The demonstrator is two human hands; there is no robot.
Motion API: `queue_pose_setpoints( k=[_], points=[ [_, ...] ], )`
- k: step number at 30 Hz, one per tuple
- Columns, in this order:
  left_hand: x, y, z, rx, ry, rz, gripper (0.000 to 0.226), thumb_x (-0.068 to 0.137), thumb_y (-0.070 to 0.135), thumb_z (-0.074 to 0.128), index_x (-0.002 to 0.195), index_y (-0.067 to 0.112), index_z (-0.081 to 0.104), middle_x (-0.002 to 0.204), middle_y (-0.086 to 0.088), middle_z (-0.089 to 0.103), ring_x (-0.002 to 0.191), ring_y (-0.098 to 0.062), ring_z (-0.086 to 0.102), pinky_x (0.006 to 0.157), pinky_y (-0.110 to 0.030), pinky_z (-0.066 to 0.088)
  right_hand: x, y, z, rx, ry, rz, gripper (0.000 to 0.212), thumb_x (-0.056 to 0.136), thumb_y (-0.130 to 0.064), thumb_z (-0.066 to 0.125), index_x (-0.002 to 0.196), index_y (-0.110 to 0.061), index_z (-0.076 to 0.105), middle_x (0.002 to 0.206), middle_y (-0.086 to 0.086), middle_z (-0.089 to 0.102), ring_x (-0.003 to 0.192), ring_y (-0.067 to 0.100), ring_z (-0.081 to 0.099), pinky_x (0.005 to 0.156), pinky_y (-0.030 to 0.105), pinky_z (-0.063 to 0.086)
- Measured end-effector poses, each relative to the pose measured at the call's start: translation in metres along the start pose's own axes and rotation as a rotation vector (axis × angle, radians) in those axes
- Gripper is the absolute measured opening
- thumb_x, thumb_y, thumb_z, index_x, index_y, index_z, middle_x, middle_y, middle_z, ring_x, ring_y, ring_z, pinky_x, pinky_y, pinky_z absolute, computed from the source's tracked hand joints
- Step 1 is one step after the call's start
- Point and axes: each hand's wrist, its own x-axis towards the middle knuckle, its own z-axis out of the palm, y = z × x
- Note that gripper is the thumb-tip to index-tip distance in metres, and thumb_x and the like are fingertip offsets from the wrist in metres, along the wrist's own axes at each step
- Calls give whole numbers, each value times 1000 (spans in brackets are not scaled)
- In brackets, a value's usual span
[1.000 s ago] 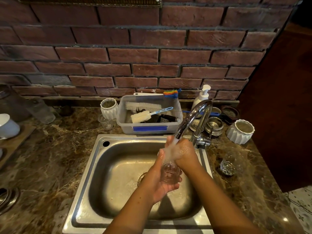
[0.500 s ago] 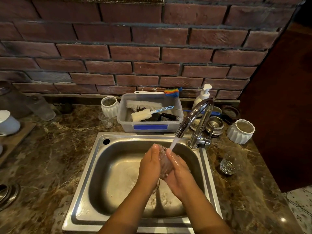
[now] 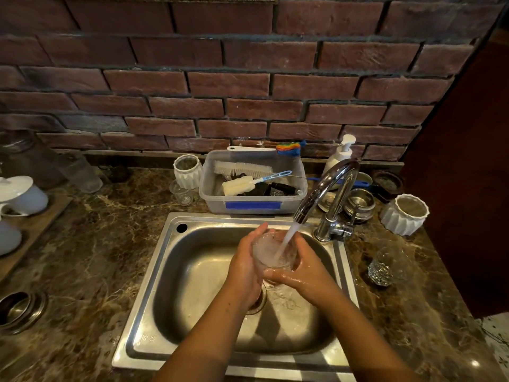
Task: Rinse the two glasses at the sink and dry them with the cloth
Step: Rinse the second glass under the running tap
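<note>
A clear glass (image 3: 271, 250) is held over the steel sink (image 3: 192, 271), mouth tilted up toward the tap (image 3: 325, 194), and running water pours into it. My left hand (image 3: 245, 266) wraps its left side and my right hand (image 3: 303, 271) cups it from the right and below; both are wet. A second clear glass (image 3: 385, 264) with a faceted base stands on the marble counter right of the sink. No cloth is visible.
Behind the sink sits a plastic tub (image 3: 252, 205) with brushes. A soap pump (image 3: 341, 153), steel bowls (image 3: 359, 202) and a white ribbed pot (image 3: 405, 215) stand at the right; another white pot (image 3: 187, 170), a small glass (image 3: 183, 193) and white cups (image 3: 22, 194) at the left.
The glass has turned from base-up under the stream to mouth-up, and water now falls into it. Both hands have shifted their grip around it.
</note>
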Motion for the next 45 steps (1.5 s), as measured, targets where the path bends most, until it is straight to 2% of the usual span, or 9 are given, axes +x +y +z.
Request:
queue_pose_setpoints(
  k=[4, 11, 14, 17, 22, 26, 32, 36, 45],
  points=[
    [4, -11, -3, 83, -57, 43, 39, 94, 46, 56, 128, 29, 66, 132, -2, 68, 127, -25, 60, 113, -54, 42, -4, 4, -8, 53, 73, 3, 67, 71, -18, 87, 118, -45, 48, 120, -19, 57, 113, 5, 58, 85, 23, 56],
    [11, -21, -5, 149, -53, 129, 33, 106, 35, 44, 131, 30, 66, 133, 1, 67, 125, -21, 62, 109, -51, 47, -3, 14, -10, 50, 52, -19, 74, 71, -18, 88, 125, -44, 46, 121, -23, 58, 109, -10, 58, 90, 19, 55],
    [10, -23, -5, 190, -72, 138, 34, 105, 38, 44, 131, 34, 65, 137, 4, 64, 128, -18, 58, 112, -50, 45, -2, 18, -12, 66, 63, -9, 76, 66, -25, 90, 127, -44, 49, 121, -19, 63, 116, 7, 62, 94, 42, 57],
    [8, -23, -2, 201, -47, 131, 31, 104, 43, 46, 124, 39, 69, 136, 2, 63, 126, -21, 59, 109, -50, 48, -3, 14, -11, 4, -12, -9, 78, 69, -24, 90, 131, -41, 46, 124, -19, 60, 116, 2, 59, 97, 36, 56],
    [8, -22, 3, 197, -16, 138, 27, 104, 43, 47, 120, 41, 69, 132, 4, 64, 123, -21, 60, 107, -49, 49, 1, 15, -11, 29, -10, -2, 82, 68, -25, 90, 136, -38, 45, 126, -16, 61, 118, 9, 61, 94, 45, 57],
    [7, -21, 1, 177, 3, 139, 26, 99, 45, 53, 117, 41, 71, 131, 6, 64, 123, -19, 59, 106, -49, 50, -1, 20, -12, 31, -31, -10, 80, 69, -23, 90, 133, -40, 45, 128, -16, 58, 121, 10, 58, 90, 31, 58],
    [5, -21, 2, 165, 20, 107, 27, 102, 42, 50, 118, 33, 69, 123, 1, 68, 114, -18, 65, 90, -35, 55, 3, 24, -9, 24, -52, 4, 84, 64, -32, 91, 134, -39, 46, 128, -14, 62, 121, 11, 60, 99, 43, 54],
    [6, -21, 0, 173, 29, 122, 30, 104, 40, 48, 125, 32, 68, 130, 1, 66, 121, -22, 61, 102, -44, 52, 5, 26, -8, 41, -15, -2, 87, 63, -35, 90, 136, -40, 44, 129, -13, 60, 121, 12, 59, 98, 42, 55],
    [5, -23, -1, 174, 15, 153, 27, 102, 38, 50, 121, 36, 70, 123, 5, 70, 115, -16, 66, 101, -41, 55, 4, 32, -3, 111, -35, 9, 85, 64, -31, 91, 136, -36, 46, 129, -9, 62, 122, 16, 60, 96, 53, 54]
  ],
)
